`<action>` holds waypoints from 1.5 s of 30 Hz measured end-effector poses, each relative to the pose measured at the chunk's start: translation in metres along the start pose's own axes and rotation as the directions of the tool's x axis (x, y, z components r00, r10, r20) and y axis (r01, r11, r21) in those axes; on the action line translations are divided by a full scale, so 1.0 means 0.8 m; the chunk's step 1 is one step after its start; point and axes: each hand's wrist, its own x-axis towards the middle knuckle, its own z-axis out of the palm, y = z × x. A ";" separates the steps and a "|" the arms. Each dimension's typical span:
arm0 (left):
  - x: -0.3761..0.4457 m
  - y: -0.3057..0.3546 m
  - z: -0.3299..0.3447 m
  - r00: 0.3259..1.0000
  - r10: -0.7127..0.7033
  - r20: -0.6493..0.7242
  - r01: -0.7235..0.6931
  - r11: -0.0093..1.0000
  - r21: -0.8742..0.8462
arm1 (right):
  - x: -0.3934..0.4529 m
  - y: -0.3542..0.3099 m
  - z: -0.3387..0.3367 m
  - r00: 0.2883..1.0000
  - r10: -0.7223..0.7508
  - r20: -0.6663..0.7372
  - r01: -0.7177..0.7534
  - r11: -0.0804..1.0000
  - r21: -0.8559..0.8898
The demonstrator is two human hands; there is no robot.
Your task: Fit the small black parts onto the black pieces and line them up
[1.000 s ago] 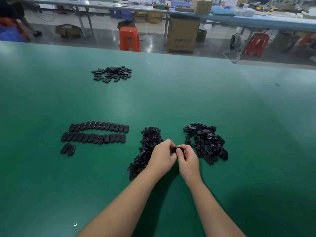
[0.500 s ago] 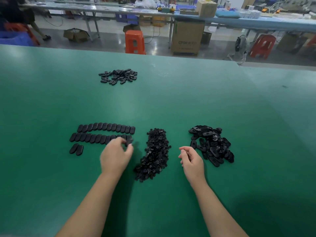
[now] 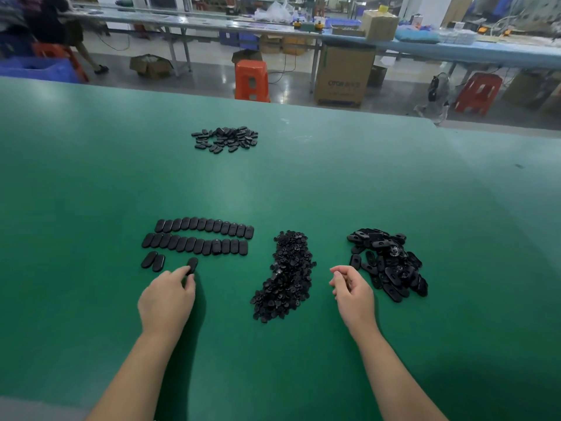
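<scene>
left hand [image 3: 166, 299] fingertips hide black piece [image 3: 192, 265] near end | contact perhaps touching, unclear

left hand [image 3: 166, 299] palm down, fingers extended; right hand [image 3: 352, 291] hovers, fingers loosely curled

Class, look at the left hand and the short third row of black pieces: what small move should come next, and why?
Probably slide the loose piece leftward until it sits beside the pair that starts the third row. The left hand has its fingertips on that piece, which lies apart from the pair with a gap between, while the two rows above are packed edge to edge.
</scene>
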 end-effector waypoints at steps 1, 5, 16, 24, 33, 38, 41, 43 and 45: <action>0.002 -0.005 0.000 1.000 -0.018 -0.014 0.018 1.000 -0.008 | 0.000 0.000 0.000 1.000 0.001 0.000 -0.001 1.000 -0.001; 0.012 -0.020 -0.002 0.997 -0.063 -0.053 0.063 0.998 -0.003 | 0.000 0.000 0.000 1.000 0.005 -0.004 -0.005 1.000 -0.002; 0.003 0.086 0.021 0.968 0.248 0.048 -0.218 0.917 -0.335 | 0.000 -0.001 0.001 1.000 0.008 -0.002 -0.008 1.000 -0.013; 0.010 0.147 0.067 0.923 0.356 0.146 -0.290 0.893 -0.344 | 0.000 -0.001 0.001 1.000 0.013 -0.009 -0.013 0.999 -0.033; 0.007 0.136 0.082 0.919 0.391 0.046 -0.337 0.843 -0.419 | 0.002 0.003 0.004 1.000 0.016 -0.009 -0.016 1.000 -0.013; 0.007 0.136 0.082 0.927 0.374 0.033 -0.329 0.851 -0.409 | 0.020 -0.004 -0.008 0.995 0.002 -0.095 -0.019 0.984 -0.176; 0.007 0.138 0.081 0.923 0.381 0.043 -0.331 0.849 -0.412 | 0.041 -0.007 -0.028 0.993 0.058 -0.102 -0.094 0.912 -0.399; 0.007 0.138 0.081 0.925 0.377 0.047 -0.324 0.848 -0.420 | 0.049 -0.007 -0.039 0.994 0.096 -0.045 -0.105 0.841 -0.531; 0.007 0.138 0.081 0.928 0.368 0.048 -0.315 0.848 -0.426 | 0.050 -0.006 -0.043 0.997 0.083 -0.004 -0.069 0.801 -0.594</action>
